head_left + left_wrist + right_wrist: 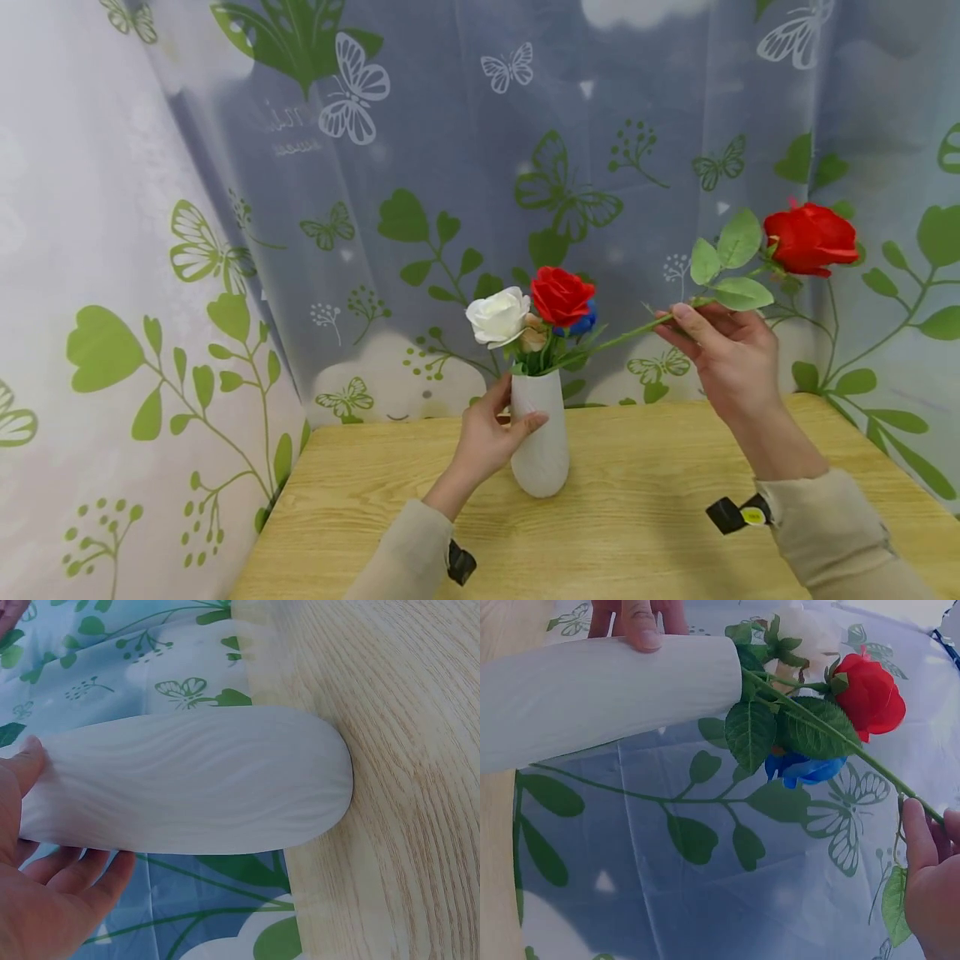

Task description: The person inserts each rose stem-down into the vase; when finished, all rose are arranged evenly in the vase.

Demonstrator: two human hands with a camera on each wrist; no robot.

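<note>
A white vase with a wavy surface stands on the table. My left hand grips its upper part, thumb on the near side. In the vase are a white rose, a red rose, a blue flower and a beige flower. My right hand pinches the green stem of another red rose, right of the vase. That stem slants down left, and its lower end reaches the vase mouth. Leaves show just above the right hand's fingers.
The wooden table carries the vase near its back edge. Behind and at the sides hangs a curtain printed with butterflies and leaves. A black wrist strap sits at the right sleeve.
</note>
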